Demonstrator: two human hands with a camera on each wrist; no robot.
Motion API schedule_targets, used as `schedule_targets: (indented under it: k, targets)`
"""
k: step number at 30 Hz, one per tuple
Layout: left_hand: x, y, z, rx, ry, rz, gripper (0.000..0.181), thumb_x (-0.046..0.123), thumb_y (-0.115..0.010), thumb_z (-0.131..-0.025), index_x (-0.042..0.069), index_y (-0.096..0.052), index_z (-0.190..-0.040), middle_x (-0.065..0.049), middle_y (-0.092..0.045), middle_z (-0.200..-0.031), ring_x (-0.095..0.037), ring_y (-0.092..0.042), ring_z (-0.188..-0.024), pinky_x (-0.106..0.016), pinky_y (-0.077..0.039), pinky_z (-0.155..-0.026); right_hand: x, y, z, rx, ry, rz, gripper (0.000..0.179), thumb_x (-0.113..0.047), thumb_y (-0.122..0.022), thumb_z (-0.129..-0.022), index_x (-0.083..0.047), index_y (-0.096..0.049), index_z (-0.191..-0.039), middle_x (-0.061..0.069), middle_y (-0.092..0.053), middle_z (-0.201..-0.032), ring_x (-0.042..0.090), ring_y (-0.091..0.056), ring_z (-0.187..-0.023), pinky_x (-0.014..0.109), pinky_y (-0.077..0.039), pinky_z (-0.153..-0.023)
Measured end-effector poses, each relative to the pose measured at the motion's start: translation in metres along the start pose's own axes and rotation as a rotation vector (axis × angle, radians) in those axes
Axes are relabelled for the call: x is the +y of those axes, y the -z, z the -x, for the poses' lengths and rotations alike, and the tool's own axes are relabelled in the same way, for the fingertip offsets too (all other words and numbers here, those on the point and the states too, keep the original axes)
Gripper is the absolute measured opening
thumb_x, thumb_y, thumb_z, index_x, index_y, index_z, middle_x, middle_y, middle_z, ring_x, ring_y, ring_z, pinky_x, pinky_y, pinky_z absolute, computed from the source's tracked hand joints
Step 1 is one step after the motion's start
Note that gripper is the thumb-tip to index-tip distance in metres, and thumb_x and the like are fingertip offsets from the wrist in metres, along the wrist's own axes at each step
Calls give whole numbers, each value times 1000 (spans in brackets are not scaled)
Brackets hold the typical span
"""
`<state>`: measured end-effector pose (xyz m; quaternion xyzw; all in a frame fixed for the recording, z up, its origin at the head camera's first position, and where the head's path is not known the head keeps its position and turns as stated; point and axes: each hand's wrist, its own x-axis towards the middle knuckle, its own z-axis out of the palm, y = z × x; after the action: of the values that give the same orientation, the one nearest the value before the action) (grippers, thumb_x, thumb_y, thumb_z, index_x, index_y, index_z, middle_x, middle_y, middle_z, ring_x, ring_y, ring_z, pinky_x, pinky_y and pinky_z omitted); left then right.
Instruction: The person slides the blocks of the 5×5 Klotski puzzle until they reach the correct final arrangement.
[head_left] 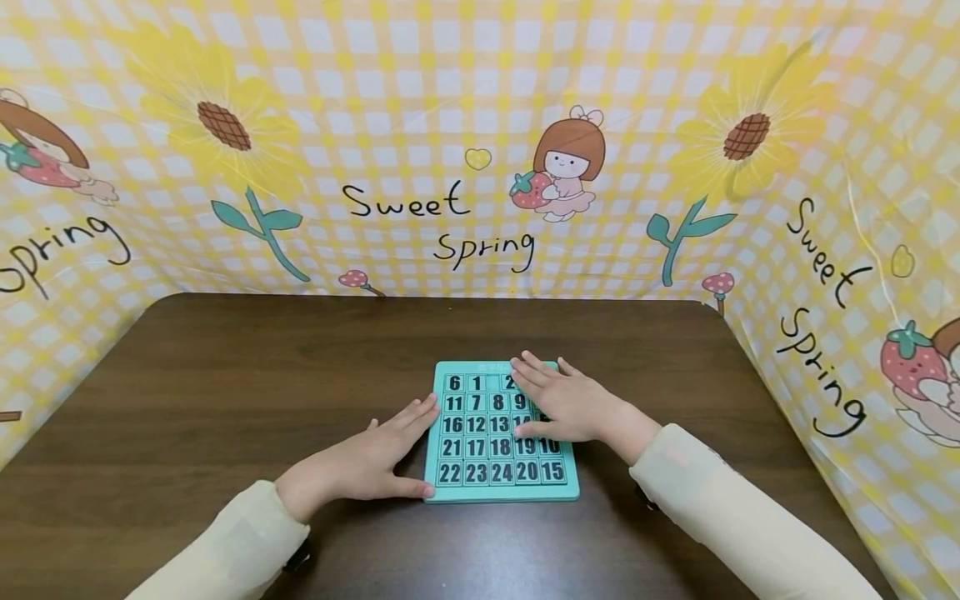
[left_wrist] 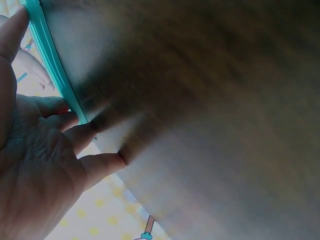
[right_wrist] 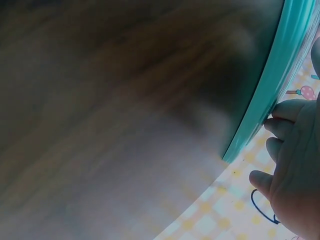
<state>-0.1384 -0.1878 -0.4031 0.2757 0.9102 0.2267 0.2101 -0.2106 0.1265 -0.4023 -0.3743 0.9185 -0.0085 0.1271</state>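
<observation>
A teal sliding number puzzle (head_left: 502, 493) lies flat on the table, its square tiles printed with black numbers. In the top row, a gap shows between the 1 tile (head_left: 476, 383) and the 2 tile (head_left: 509, 382). My left hand (head_left: 367, 458) rests along the puzzle's left side, fingertips at the frame's edge and thumb at the near left corner. Over the upper right part lies my right hand (head_left: 573, 404), its fingers extended across the tiles and hiding several of them. Both wrist views show the teal side edge (left_wrist: 57, 75) of the frame beside the fingers.
The dark brown wooden table (head_left: 300, 350) has rounded far corners. Behind it and on both sides hangs a yellow checked cloth (head_left: 405, 108) with flowers, cartoon figures and "Sweet Spring" lettering. Long pale sleeves (head_left: 720, 500) cover both forearms.
</observation>
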Motion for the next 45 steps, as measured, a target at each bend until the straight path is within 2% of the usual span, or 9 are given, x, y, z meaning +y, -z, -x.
schedule_targets:
  k: [14,31,36,45]
  targets:
    - [-1,0,0,1,4,-7,102,56,-69,-88,10,-14,-161,-5,-3,-169,-34,-8,-155,-80,-16,-106,-10,4,-12,-10,5,-1,92,-72,-39,-95,-12,-12,-160,4,-6,-169,20,3,-156,58,-11,-123]
    - [-1,0,-2,3,-1,2,103,56,-69,-87,10,-14,-161,-6,-3,-169,-34,-7,-155,-81,-14,-105,30,-8,37,38,-98,-54,90,-67,-45,-95,-9,-20,-159,7,-12,-168,26,-2,-157,63,-14,-120]
    - [-1,0,-1,3,-6,5,103,57,-68,-87,9,-13,-161,-6,-3,-169,-35,-7,-155,-81,-14,-105,29,-9,40,45,-87,-59,89,-67,-44,-96,-8,-20,-159,8,-13,-168,27,-3,-157,63,-14,-120]
    - [-3,-1,-1,0,-13,12,104,59,-67,-88,10,-12,-161,-6,-2,-169,-36,-7,-155,-82,-14,-105,20,-7,35,47,-63,-44,90,-67,-44,-96,-8,-19,-159,7,-12,-168,26,-3,-157,62,-15,-120]
